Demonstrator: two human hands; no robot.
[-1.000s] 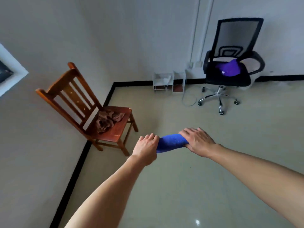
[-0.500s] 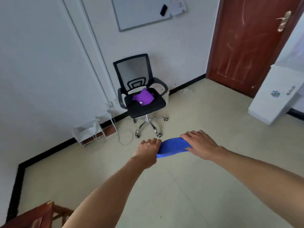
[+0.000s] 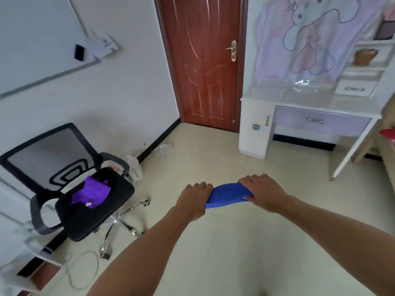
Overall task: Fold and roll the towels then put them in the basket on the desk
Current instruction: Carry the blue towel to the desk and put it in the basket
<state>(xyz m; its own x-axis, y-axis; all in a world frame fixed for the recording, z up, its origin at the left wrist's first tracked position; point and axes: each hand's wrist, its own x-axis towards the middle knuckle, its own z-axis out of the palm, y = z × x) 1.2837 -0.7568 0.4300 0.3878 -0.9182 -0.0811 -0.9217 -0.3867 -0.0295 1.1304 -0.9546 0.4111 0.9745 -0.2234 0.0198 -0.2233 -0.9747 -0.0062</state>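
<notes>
A rolled blue towel point(image 3: 227, 195) is held in the air over the floor, one end in each hand. My left hand point(image 3: 193, 199) grips its left end and my right hand point(image 3: 264, 192) grips its right end from above. A purple towel point(image 3: 90, 194) lies crumpled on the seat of the black office chair point(image 3: 70, 184) at the left. The white desk point(image 3: 307, 116) with a lilac drawer stands at the far right; a clear basket-like container point(image 3: 292, 90) seems to sit on its top, blurred.
A closed brown door point(image 3: 203, 60) is straight ahead. A whiteboard point(image 3: 36, 39) hangs on the left wall. A white bin point(image 3: 134, 167) stands behind the chair. A cable point(image 3: 83, 272) lies on the floor at lower left. Open beige floor lies between me and the desk.
My view has swung to the right: the wooden chair left the frame, the office chair shifted to the left, and the door and desk came into view. Both hands keep the blue towel.
</notes>
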